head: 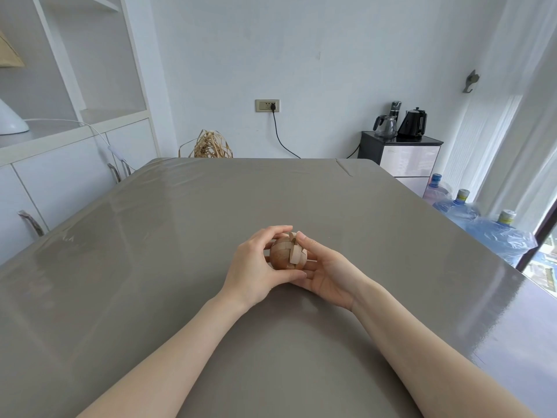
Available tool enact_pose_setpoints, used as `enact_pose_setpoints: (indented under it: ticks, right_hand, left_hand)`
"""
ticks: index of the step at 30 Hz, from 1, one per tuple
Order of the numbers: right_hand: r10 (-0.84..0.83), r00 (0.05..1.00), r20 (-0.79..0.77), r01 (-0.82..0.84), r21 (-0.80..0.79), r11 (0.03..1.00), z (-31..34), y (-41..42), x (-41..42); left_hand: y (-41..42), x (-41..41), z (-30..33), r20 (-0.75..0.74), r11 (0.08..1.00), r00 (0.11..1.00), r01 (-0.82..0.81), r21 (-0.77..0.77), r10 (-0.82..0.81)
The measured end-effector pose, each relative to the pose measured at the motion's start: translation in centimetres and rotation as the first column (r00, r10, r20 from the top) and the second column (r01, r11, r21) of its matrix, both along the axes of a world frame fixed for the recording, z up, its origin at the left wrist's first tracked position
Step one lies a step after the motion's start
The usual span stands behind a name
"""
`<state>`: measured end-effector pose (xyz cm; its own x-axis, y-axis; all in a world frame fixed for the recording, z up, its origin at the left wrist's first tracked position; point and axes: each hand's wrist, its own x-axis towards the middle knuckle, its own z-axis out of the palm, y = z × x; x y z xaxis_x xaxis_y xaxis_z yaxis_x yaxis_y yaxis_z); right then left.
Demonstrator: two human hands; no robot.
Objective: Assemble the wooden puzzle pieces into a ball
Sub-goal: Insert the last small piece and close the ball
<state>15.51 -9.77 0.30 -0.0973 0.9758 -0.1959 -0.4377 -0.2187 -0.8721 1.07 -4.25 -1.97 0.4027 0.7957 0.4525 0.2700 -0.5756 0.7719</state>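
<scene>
grey glossy table (180,236). left hand (256,267) and right hand (328,273) both curl fingers round nearly complete round wooden puzzle ball (286,254); last proud piece looks to need pressing flush.

No text, brand, number or sign can be read anywhere in the head view. The caps of the blue plastic water jugs (461,208) by the window carry yellow-and-blue bands, but any print on them is too small and blurred to make out. The beige wall socket plate (267,105) shows only its outlets and a black plug, with no legible marking. The black kettle (413,122) and the dark cabinet with a white front (404,158) bear no lettering that can be told.
</scene>
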Motion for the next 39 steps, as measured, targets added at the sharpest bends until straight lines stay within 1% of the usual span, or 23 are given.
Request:
enact_pose_setpoints:
  ticks: [8, 17, 27, 30, 34, 39]
  right_hand:
    - [0.023, 0.999, 0.044, -0.023, 0.002, 1.0, -0.08, 0.08, 0.05]
    - [0.012, 0.997, 0.077, -0.014, 0.022, 1.0, 0.08, 0.04, -0.03]
    - [0.008, 0.997, 0.079, -0.011, 0.032, 0.999, -0.02, 0.16, 0.02]
    - [-0.012, 0.998, 0.054, 0.011, 0.02, 1.0, -0.28, 0.15, 0.04]
    - [-0.056, 0.998, 0.014, 0.055, 0.03, 0.998, -0.69, 0.28, -0.13]
    - [-0.011, 1.0, -0.004, 0.011, 0.023, 1.0, -0.72, 0.44, 0.01]
  left_hand:
    - [-0.09, -0.01, -0.1, -0.001, 1.0, 1.0, -0.003, -0.02, 0.003]
    - [-0.22, -0.02, -0.07, 0.006, 0.999, 1.0, 0.004, -0.033, -0.004]
    - [-0.04, 0.07, -0.19, 0.007, 1.0, 1.0, -0.002, -0.03, 0.002]
    - [-0.16, 0.16, -0.12, 0.011, 1.0, 1.0, -0.003, -0.016, 0.003]
    - [-0.4, 0.34, 0.16, 0.063, 1.0, 0.998, 0.0, -0.015, 0.001]
    - [-0.44, 0.39, 0.09, 0.071, 1.0, 0.997, 0.013, -0.008, -0.012]
